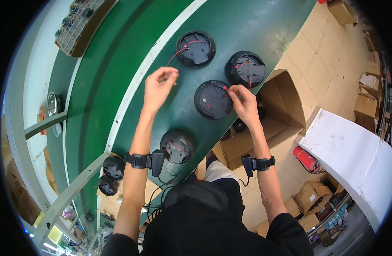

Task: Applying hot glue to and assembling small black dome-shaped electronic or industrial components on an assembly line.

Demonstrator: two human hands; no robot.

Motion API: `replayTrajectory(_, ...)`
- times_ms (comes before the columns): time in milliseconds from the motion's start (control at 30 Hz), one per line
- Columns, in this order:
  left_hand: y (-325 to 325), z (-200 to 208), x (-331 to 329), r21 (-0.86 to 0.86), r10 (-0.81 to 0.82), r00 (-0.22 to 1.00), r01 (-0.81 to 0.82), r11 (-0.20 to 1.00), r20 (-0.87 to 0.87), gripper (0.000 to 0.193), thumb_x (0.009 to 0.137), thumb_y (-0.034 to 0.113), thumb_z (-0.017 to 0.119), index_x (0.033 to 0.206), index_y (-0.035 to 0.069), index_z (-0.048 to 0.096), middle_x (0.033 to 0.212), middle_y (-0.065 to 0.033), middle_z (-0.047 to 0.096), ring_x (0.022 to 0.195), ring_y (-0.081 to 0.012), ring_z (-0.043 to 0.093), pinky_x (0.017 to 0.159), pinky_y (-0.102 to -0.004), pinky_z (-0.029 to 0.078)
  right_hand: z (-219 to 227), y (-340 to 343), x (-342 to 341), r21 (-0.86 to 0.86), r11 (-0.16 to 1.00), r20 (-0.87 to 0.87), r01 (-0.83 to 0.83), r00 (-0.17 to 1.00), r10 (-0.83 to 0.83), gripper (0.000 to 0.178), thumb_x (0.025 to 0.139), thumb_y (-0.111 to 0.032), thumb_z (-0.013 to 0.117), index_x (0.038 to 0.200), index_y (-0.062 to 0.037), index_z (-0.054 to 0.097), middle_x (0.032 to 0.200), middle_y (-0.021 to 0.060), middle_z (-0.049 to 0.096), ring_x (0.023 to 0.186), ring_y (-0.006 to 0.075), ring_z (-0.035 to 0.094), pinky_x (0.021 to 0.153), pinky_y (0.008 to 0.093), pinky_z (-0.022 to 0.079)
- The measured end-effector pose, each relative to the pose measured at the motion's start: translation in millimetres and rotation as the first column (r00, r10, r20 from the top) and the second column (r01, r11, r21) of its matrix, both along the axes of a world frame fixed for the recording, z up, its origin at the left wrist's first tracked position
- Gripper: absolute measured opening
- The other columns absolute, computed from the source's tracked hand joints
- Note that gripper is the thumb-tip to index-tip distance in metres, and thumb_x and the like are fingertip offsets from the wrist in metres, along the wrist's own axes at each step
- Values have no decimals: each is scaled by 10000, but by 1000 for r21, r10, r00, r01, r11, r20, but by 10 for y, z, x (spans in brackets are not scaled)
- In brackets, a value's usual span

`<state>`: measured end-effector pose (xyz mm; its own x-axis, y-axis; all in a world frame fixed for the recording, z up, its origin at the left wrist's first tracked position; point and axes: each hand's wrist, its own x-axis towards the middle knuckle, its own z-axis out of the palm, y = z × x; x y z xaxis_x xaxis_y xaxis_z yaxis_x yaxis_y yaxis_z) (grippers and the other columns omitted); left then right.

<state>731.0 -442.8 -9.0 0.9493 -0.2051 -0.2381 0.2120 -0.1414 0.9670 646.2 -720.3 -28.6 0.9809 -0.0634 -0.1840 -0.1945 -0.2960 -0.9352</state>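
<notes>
Several round black plastic housings lie on the green bench, their open sides up and thin red wires inside. My right hand [245, 102] pinches a red wire [226, 88] at the right rim of the middle housing [209, 100]. Fingers curled together, my left hand [158, 87] hovers to the left of the far housing [196, 49]. A red wire [176, 54] runs out of that housing up to its fingertips; whether they grip it is hidden. Another housing [246, 68] stands on the right, and one more [177, 147] sits nearer, beside my left forearm.
Right of the bench stands an open cardboard box [283, 102] with round black parts inside. Two black housings [112, 168] lie at lower left. A metal frame bar [72, 185] crosses the left side. A red cylinder [305, 158] lies by a white panel [349, 149].
</notes>
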Motion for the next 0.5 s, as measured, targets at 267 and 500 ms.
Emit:
replayTrajectory(267, -274, -72, 371, 669, -119, 890, -238, 705, 441, 670, 805, 267, 774, 1393, 56, 532, 1421, -142, 515, 968, -264, 642, 849, -399, 539, 183, 108, -42, -286, 946, 226, -153, 948, 222, 164, 847, 8, 723, 1002, -14, 677, 801, 74, 581, 702, 141, 592, 573, 282, 479)
replayTrajectory(500, -436, 175, 604, 773, -91, 984, -64, 632, 156, 332, 864, 241, 724, 1121, 30, 725, 913, -165, 737, 836, -341, 714, 789, -413, 549, 198, 286, -143, -266, 959, 144, 100, 988, -63, 152, 838, 20, 726, 979, -8, 674, 815, 89, 585, 646, 195, 602, 586, 320, 494)
